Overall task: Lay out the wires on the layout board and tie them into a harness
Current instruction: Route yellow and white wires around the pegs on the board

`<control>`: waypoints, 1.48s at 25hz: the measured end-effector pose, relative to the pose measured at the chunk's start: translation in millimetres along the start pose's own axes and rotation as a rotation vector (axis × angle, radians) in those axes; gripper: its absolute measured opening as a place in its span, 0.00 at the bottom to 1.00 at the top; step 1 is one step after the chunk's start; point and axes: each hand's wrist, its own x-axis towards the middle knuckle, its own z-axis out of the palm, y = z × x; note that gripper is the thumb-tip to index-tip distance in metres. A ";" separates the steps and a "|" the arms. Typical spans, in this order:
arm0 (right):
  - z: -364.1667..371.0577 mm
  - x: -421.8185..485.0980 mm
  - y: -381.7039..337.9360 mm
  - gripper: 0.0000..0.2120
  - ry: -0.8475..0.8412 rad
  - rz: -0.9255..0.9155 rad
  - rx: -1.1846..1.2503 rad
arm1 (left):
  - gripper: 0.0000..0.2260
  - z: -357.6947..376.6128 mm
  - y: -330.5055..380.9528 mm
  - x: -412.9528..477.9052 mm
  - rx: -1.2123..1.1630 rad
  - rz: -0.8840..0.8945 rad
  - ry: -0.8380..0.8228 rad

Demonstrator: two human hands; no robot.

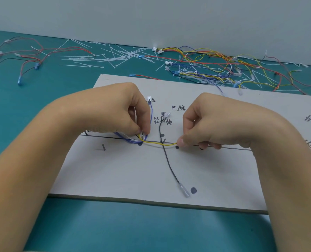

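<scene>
Both hands, left (125,113) and right (203,124), pinch a yellow wire (158,143) over the layout board (114,175).

layout board (114,170), handwritten black ink, mid-frame between the hands | we read 兰 (153,100) | 棕 (183,107), right of it | 黑 (163,114) | 双红 (156,120) | 黄 (169,122) | two marks at right edge: we can't read them

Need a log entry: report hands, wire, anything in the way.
Left hand pinches yellow wire by the blue wires. Right hand pinches it further right, low over the layout board. Black wire crosses its path.
</scene>
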 end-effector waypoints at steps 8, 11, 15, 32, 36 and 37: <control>-4.2 2.3 4.4 0.12 -0.041 -0.047 0.150 | 0.13 1.9 4.6 -2.5 0.006 0.018 -0.006; -5.2 3.1 5.9 0.12 -0.007 -0.036 0.130 | 0.13 3.3 6.7 -3.1 0.002 0.017 -0.016; 4.8 14.1 4.9 0.04 0.154 0.024 0.014 | 0.15 3.2 7.0 -2.6 0.019 0.013 -0.011; 31.0 43.4 -1.5 0.14 0.567 -0.251 0.326 | 0.11 3.5 7.2 -2.3 -0.023 0.033 -0.024; 34.6 51.2 1.3 0.10 0.589 -0.240 0.319 | 0.11 3.3 7.7 -2.3 -0.008 0.030 -0.028; 35.2 52.8 2.1 0.08 0.585 -0.233 0.322 | 0.11 3.2 8.0 -2.4 -0.005 0.026 -0.029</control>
